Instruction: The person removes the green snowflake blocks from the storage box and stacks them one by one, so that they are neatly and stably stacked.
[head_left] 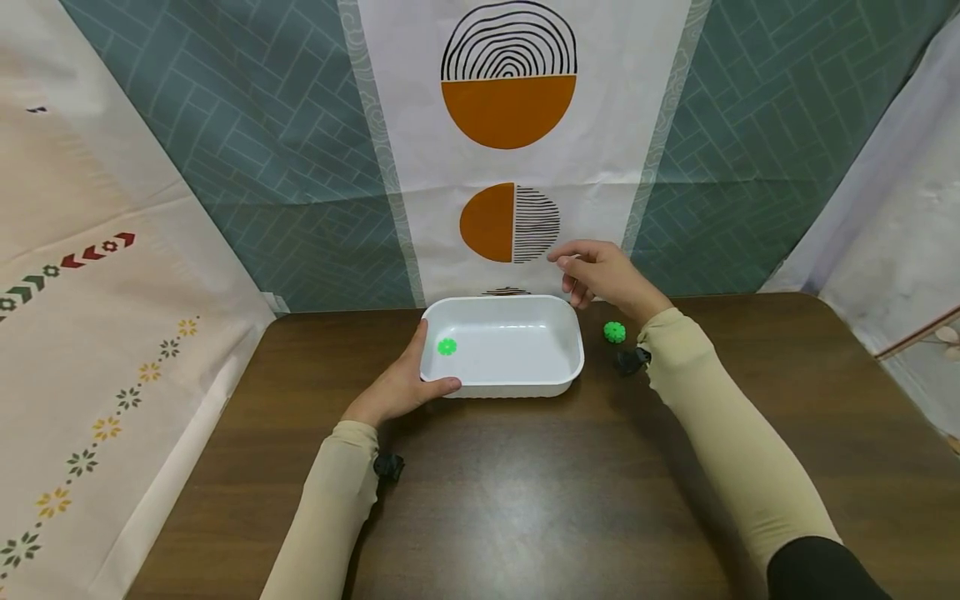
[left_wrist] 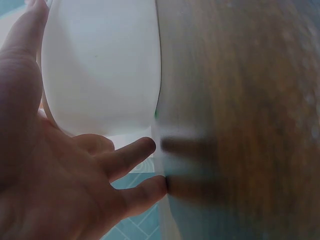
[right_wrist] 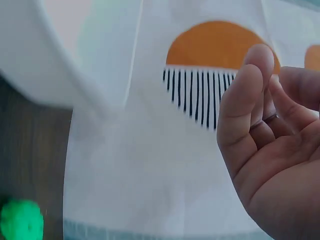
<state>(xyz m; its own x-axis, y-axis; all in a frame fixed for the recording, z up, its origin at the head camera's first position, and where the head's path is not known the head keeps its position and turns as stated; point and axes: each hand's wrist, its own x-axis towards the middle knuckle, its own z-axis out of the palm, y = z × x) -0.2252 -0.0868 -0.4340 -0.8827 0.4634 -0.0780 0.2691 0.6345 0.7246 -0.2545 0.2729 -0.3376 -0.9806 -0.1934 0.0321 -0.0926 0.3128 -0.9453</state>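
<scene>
A white rectangular tray [head_left: 502, 385] sits near the back edge of the table. My left hand [head_left: 401, 379] grips its left end, with the thumb along the front rim; in the left wrist view two fingers spread below the tray's end wall [left_wrist: 102, 75]. Inside the tray, toward the left, lies a small green flower-shaped piece [head_left: 447, 347]. My right hand [head_left: 603, 273] hovers just beyond the tray's back right corner, fingers loosely bent and nothing visible between them in the right wrist view. A second green flower-shaped piece [head_left: 614, 332] lies on the table below that hand.
The brown wooden table [head_left: 525, 492] runs up to a hanging cloth [head_left: 300, 167] with orange and striped circles at its middle. A pale patterned cloth [head_left: 150, 317] hangs on the left, and a white one [head_left: 885, 217] on the right. Each wrist carries a small black device.
</scene>
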